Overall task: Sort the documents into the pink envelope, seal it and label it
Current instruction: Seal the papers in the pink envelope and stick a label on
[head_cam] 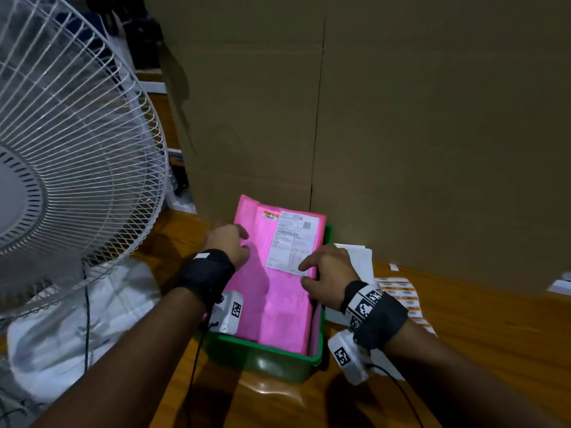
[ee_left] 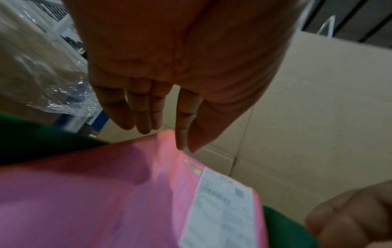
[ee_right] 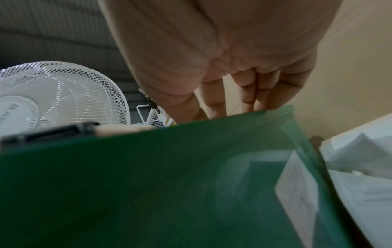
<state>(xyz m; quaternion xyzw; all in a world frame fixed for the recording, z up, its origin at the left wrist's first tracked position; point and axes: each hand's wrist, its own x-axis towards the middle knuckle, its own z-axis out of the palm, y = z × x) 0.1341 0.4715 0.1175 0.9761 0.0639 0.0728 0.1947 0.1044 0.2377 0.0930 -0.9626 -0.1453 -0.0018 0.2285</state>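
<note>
Can't really read anything here. The white label (head_cam: 292, 242) on the pink envelope (head_cam: 272, 298) has printed lines, a barcode and a square code, all too blurry. The fan (ee_right: 15, 115) hub has dark letters, cut off and unreadable.

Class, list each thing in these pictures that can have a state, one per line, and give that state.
pink envelope: lies flat in the green tray, label side up
white label: stuck on the envelope
green tray: upright on the table, holds the envelope
left hand: fingers straight, over the envelope's left edge
right hand: fingers resting on the label's lower corner
fan: whether running, cannot tell
</note>
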